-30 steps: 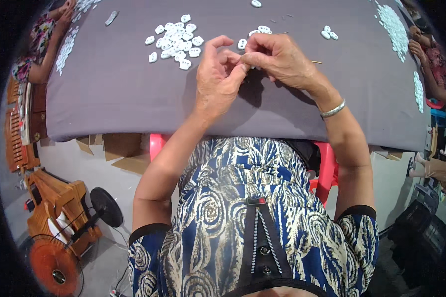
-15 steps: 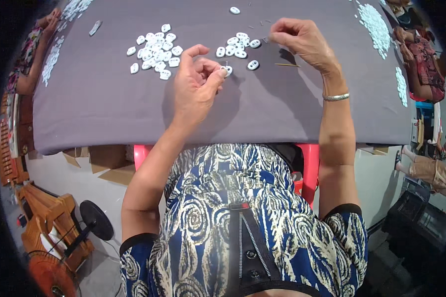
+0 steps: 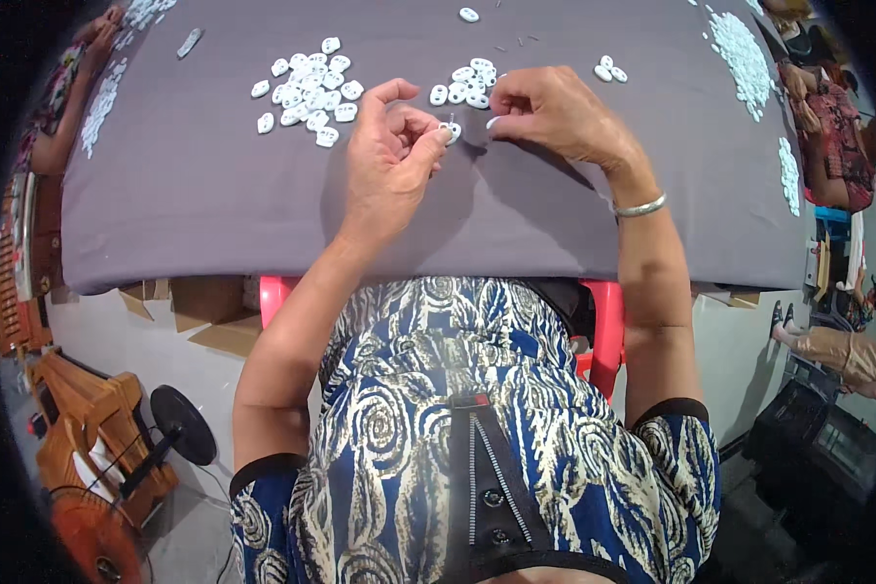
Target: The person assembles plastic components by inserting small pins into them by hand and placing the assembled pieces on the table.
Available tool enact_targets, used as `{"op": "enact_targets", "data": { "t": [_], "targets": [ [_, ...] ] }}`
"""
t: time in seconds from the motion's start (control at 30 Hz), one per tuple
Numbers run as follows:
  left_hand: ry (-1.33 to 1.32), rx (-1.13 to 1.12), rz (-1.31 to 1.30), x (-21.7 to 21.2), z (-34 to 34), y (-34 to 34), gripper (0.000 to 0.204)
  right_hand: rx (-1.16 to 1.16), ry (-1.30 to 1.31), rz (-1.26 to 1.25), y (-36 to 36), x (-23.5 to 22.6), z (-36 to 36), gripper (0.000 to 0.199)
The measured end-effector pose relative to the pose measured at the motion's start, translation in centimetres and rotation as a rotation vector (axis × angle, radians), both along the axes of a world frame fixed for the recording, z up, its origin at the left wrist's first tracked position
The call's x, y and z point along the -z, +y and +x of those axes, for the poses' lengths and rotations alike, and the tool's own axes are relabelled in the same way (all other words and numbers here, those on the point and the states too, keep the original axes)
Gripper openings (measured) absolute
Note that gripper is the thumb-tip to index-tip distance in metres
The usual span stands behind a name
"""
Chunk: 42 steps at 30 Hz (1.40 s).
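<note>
Head view shows your right hand (image 3: 545,109) has swung back beside your left hand (image 3: 394,146), apparently pinching a small white oval piece (image 3: 493,123) at three o'clock from the white two-holed piece (image 3: 456,128) your left thumb grips, its thin grey pin (image 3: 452,118) upright; both hands now work close together.

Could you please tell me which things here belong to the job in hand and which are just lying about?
Apparently for the job:
white, oval, two-holed piece and thin grey pin at the left hand;
clustered white oval pieces beside the right hand;
thin grey pins on the grey cloth.

Apparently just lying about:
brown cardboard box;
orange round fan;
brown wooden furniture.
</note>
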<state>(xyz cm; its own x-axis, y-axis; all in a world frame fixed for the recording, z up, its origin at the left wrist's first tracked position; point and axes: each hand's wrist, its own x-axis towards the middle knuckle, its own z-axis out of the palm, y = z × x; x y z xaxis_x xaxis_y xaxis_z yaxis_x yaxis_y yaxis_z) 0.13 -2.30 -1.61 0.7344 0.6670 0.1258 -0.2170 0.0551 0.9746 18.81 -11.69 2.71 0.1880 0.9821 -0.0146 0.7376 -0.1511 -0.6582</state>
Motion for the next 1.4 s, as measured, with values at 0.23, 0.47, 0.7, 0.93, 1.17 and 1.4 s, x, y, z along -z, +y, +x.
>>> {"op": "enact_targets", "data": {
  "t": [0.23,0.47,0.7,0.93,1.17,1.4],
  "targets": [
    [-0.008,-0.002,0.013,0.1,-0.2,0.1,0.04,-0.025,0.039,0.071,0.3,0.2,-0.5,0.016],
    [0.011,-0.002,0.007,-0.2,-0.3,0.0,0.04,0.033,0.124,0.249,0.4,0.0,-1.4,0.014],
    [-0.033,0.004,-0.01,-0.1,-0.3,0.1,0.039,-0.054,0.113,0.224,0.3,0.1,-1.3,0.011],
    [-0.06,-0.017,0.01,0.1,-0.2,0.3,0.039,-0.264,0.026,0.128,0.5,0.2,-1.6,0.012],
    [-0.062,-0.053,0.018,-0.1,-0.2,0.4,0.039,-0.194,-0.077,0.111,0.5,-0.4,-3.1,0.013],
    [-0.097,-0.135,-0.002,-0.3,-0.3,0.6,0.037,-0.281,-0.091,0.203,0.6,-0.1,-3.1,0.012]
  ]
}}
